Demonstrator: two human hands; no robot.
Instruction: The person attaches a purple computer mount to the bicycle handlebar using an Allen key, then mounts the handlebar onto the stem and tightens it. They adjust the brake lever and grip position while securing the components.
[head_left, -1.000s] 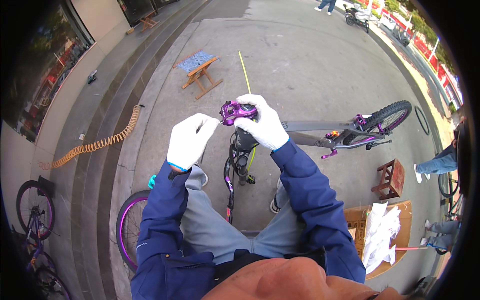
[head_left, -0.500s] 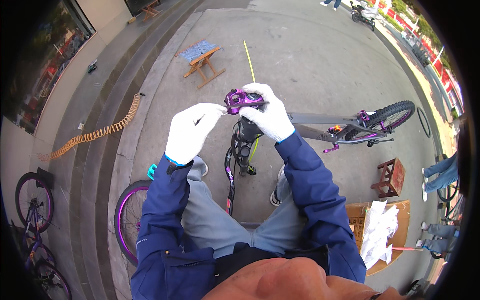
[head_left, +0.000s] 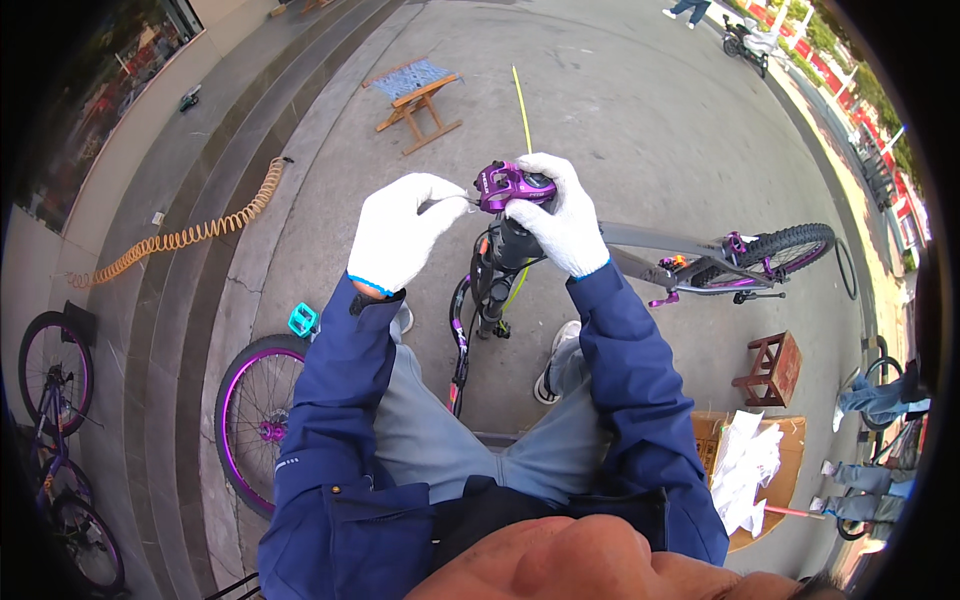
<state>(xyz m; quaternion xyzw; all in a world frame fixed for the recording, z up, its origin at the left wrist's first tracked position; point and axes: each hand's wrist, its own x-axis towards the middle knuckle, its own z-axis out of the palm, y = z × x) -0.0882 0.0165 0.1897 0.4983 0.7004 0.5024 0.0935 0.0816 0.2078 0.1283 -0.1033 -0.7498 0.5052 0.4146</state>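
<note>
My right hand [head_left: 568, 222], in a white glove, is wrapped round the right side of a purple bicycle stem [head_left: 500, 186]. The stem sits on top of the dark head tube [head_left: 514, 240] of a grey bicycle frame [head_left: 645, 238]. At the stem's left side my left hand [head_left: 402, 226], also gloved in white, is closed in a pinch. Between its fingertips and the stem shows the short end of a thin metal rod; its kind is too small to tell. Below the hands hang black cables [head_left: 478, 275].
A loose wheel with purple rim [head_left: 226, 420] lies left of my legs, by a turquoise pedal [head_left: 303, 320]. A folding stool [head_left: 415, 92] stands ahead, near a yellow strip [head_left: 521, 105]. To the right are a red stool [head_left: 770, 370] and a cardboard box [head_left: 785, 480]. An orange coiled hose [head_left: 200, 235] crosses the steps.
Both hands and the stem have shifted slightly right in view. The stem's front face is turned more toward view, and the thin rod no longer shows across it.
</note>
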